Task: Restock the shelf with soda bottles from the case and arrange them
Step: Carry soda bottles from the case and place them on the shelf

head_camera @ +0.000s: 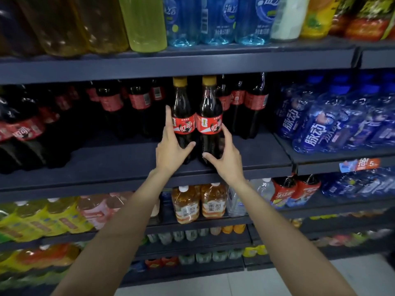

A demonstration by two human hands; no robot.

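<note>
- Tipping is the main risk: two tall, narrow cola bottles are stood side by side near the front edge of the dark shelf [128, 161], and an uneven push from either side could rock one over or off the lip.
- Left cola bottle [183, 122] is gripped by the left hand [171, 150]; the fingers [167, 116] are laid up its outer side and the thumb is hooked across its front, below the label.
- Right cola bottle [209, 124] is gripped by the right hand [224, 157], with the thumb across its lower front and the fingers wrapped round its outer side, mostly hidden.
- Between the two thumbs the bottles appear to touch; if they are squeezed together, one could be twisted so that its label no longer faces out.
- Beyond the fingertips, more cola bottles [254, 103] are ranked at the back; a hard shove could knock them.
- Bottles are judged to be smooth, glossy clear plastic with dark liquid, waisted bodies, yellow caps and slick red wrap labels, so a slipping grip is possible.
- Shelf is matte and flat, probably painted metal.
- No case is in view.
</note>
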